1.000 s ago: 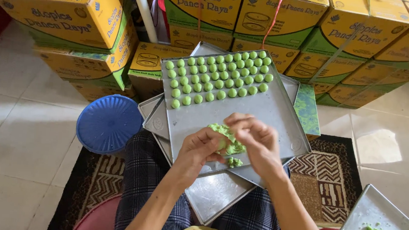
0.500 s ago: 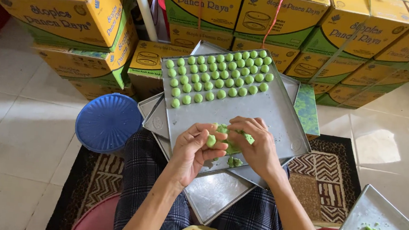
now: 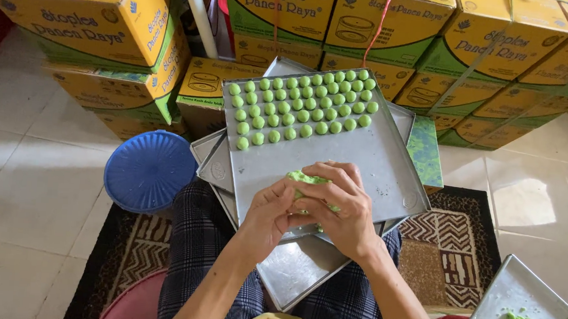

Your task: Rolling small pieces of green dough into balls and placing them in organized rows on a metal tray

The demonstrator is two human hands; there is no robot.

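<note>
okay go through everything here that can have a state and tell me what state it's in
left hand: pressed against the right, working green dough
right hand: cupped over the dough
green dough: lump held between both hands
top tray: partly filled with balls
dough balls: in rows
blue lid: flat on floor

A lump of soft, bright green dough (image 3: 307,179) is held pressed between the left hand (image 3: 272,212) and the right hand (image 3: 340,207), just above the near edge of the top metal tray (image 3: 370,165). Small green dough balls (image 3: 301,107) are laid in neat rows on the tray's far half.
</note>
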